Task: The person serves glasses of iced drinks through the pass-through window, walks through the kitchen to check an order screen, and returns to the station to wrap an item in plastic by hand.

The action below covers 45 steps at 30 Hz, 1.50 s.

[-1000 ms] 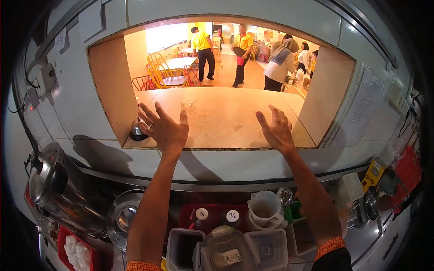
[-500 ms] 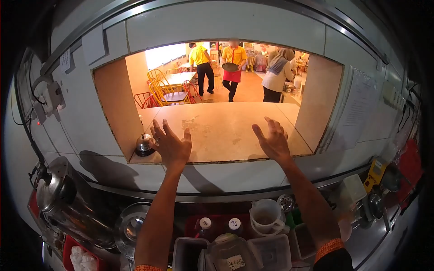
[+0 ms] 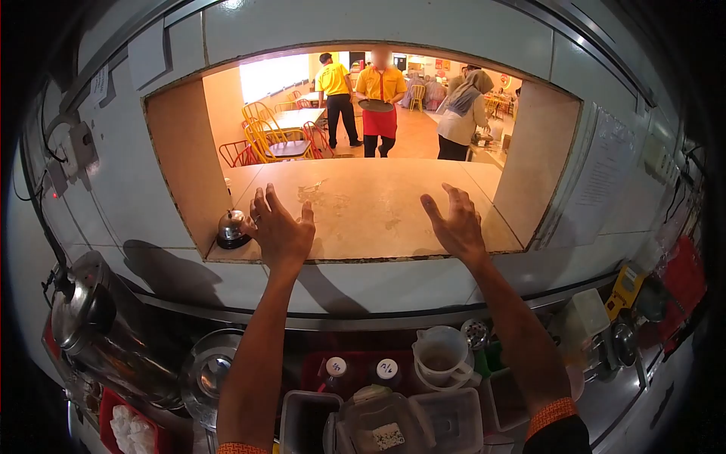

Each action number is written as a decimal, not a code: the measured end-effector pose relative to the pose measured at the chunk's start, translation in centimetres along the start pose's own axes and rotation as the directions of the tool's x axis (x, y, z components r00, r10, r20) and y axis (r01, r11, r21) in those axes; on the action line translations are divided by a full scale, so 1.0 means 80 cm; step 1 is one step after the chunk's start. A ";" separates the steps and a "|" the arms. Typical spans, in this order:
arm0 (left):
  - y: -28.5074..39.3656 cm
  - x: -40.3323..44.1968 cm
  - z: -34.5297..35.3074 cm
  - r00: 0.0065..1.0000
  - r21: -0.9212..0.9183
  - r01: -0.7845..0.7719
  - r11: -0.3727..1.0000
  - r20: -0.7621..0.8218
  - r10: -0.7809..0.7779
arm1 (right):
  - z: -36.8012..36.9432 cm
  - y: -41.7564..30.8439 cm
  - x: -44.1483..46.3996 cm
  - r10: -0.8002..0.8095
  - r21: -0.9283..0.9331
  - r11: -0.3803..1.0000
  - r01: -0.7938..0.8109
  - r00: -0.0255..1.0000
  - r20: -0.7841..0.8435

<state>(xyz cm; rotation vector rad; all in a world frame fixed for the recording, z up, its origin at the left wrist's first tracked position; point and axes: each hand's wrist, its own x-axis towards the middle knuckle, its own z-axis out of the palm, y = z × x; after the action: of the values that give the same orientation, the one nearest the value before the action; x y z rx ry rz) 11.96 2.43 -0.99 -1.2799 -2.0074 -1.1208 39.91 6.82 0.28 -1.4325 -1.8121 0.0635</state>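
Note:
My left hand [image 3: 281,231] is held up at the near edge of a pass-through ledge [image 3: 370,208], fingers spread and nothing in them. Beside it on the left, a silver service bell [image 3: 231,225] with a dark base rests on the ledge. My right hand [image 3: 457,225] is raised at the same edge further right, also open, thumb apart from the fingers. Both palms roughly face each other with a wide gap between. Beyond the ledge, a person in a yellow shirt and red apron [image 3: 379,121] holds a round dark tray [image 3: 375,106].
Below stand a large metal urn [image 3: 121,333], white-capped jars [image 3: 387,369], plastic containers [image 3: 446,420], a clear measuring jug [image 3: 439,356] and a red basket [image 3: 155,439]. Two other people [image 3: 336,94] are in the dining room, with yellow chairs [image 3: 265,129]. Tiled walls frame the opening.
The person with the tray has come closer to the opening and holds the tray lower. My view has shifted slightly; both my hands stay open and raised at the ledge.

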 end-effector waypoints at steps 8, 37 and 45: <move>0.002 -0.001 -0.003 0.999 0.022 -0.001 1.000 0.040 0.000 | 0.000 0.002 0.000 -0.053 0.031 0.998 0.055 0.997 -0.064; 0.004 0.000 -0.007 0.997 0.020 0.000 1.000 0.083 -0.002 | 0.001 -0.001 0.000 -0.075 0.065 0.994 0.082 0.991 -0.110; 0.004 -0.001 -0.008 0.997 0.008 0.016 1.000 0.079 -0.017 | 0.003 -0.001 -0.002 -0.126 0.042 0.990 0.136 0.976 -0.179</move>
<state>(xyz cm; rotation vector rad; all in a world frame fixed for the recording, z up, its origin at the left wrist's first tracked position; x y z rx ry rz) 12.25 1.95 -0.58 -1.3249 -2.0809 -1.0847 39.74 6.77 0.06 -1.2374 -1.7405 -0.0786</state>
